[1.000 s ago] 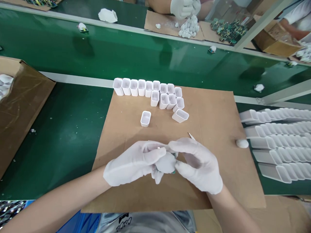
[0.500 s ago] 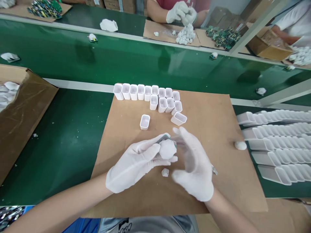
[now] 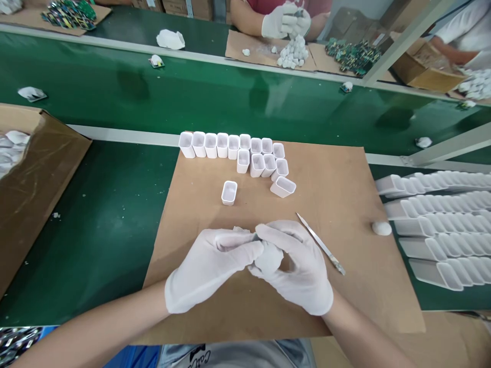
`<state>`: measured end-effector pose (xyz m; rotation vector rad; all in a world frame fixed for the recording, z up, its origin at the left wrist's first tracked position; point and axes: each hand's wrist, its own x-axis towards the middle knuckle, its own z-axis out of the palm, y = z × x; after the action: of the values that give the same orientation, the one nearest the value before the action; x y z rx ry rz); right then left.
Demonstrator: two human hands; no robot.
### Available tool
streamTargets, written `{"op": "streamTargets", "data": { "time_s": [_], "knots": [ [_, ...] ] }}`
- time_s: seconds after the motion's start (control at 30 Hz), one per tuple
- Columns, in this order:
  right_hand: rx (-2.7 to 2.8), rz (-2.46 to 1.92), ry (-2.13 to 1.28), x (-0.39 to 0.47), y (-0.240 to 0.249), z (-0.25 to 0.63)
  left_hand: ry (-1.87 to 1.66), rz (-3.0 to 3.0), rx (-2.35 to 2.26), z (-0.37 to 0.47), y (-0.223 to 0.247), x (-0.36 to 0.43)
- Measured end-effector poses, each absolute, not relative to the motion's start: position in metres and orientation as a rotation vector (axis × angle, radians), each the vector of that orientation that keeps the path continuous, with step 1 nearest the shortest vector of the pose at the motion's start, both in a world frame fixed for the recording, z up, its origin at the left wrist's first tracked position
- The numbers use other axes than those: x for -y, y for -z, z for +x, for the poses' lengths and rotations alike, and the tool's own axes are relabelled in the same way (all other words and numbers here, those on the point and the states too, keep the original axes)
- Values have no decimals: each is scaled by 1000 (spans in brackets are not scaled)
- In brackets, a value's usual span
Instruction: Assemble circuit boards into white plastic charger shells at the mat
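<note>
My left hand (image 3: 215, 266) and my right hand (image 3: 299, 263), both in white gloves, meet over the brown cardboard sheet (image 3: 356, 286). Between their fingers is a rounded white putty-like lump (image 3: 269, 258). A bit of green board at its upper edge is mostly covered by the fingers. Just right of my right hand lies a slim pointed tool (image 3: 320, 243). Beyond my hands stand a single white cup (image 3: 229, 193), a tilted cup (image 3: 283, 187) and a row of similar white cups (image 3: 210, 145).
Stacked white cups (image 3: 452, 240) and a white ball (image 3: 381, 228) are at the right. A cardboard box (image 3: 42, 189) stands left. Across the green conveyor belt (image 3: 192, 97), which carries small white-topped parts, a co-worker's gloved hands (image 3: 286, 21) work above white lumps (image 3: 293, 52).
My right hand has closed in on the lump from the right, uncovering the pointed tool. The small white scrap below the lump no longer shows. Parts on the belt have shifted right.
</note>
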<state>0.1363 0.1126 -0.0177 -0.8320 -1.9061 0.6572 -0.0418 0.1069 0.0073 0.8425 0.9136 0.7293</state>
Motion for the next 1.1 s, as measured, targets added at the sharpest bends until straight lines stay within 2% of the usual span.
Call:
{"op": "streamTargets", "data": {
  "time_s": [0.2,0.4,0.57,0.77,1.0,1.1],
  "knots": [
    [1949,-746,-647,-114,15,135,-700,827,-850,-43,-3,-106],
    [1808,-658,-899,-110,17,134,-642,781,-769,-43,2,-108],
    [1797,-544,-962,-112,15,131,-675,845,-820,-42,5,-109],
    [1670,-736,-1122,-100,27,137,-656,728,-640,-42,4,-111],
    [1901,-808,-853,-109,18,146,-730,653,-721,-40,7,-107],
    [1891,-754,-879,-112,11,145,-751,672,-687,-40,8,-106]
  ]
}}
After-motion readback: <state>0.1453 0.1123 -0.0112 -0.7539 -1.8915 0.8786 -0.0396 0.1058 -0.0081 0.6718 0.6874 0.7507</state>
